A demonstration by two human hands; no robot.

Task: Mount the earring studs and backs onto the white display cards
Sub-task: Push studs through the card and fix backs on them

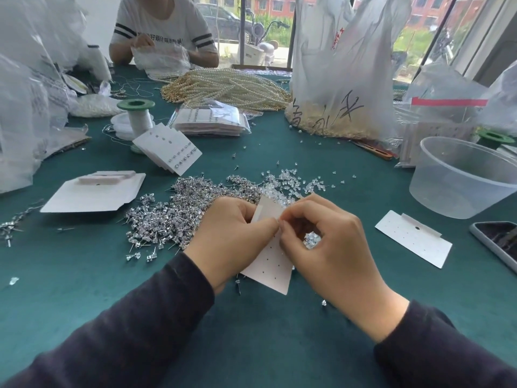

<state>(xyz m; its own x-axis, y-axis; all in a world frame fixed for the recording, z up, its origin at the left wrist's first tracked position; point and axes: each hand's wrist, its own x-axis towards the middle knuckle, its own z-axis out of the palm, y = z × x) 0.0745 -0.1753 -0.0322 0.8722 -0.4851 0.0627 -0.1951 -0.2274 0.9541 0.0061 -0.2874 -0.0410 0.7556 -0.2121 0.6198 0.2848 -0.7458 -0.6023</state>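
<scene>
My left hand (229,236) grips a white display card (270,267) with rows of small holes, held tilted above the green table. My right hand (327,242) pinches at the card's upper edge, thumb and forefinger meeting the left thumb, with several clear earring backs cupped in its palm. What sits between the fingertips is too small to tell. A big heap of silver earring studs (179,211) lies just left of and behind my hands. A scatter of clear backs (291,180) lies behind them. A blank card (414,238) rests at the right.
Finished cards (170,152) are stacked at left centre, a flat white box (92,196) beyond the studs. A clear plastic tub (464,177) and a phone (498,242) sit right. Pearl strands (223,88), plastic bags and thread spools stand farther back. Another person works across the table.
</scene>
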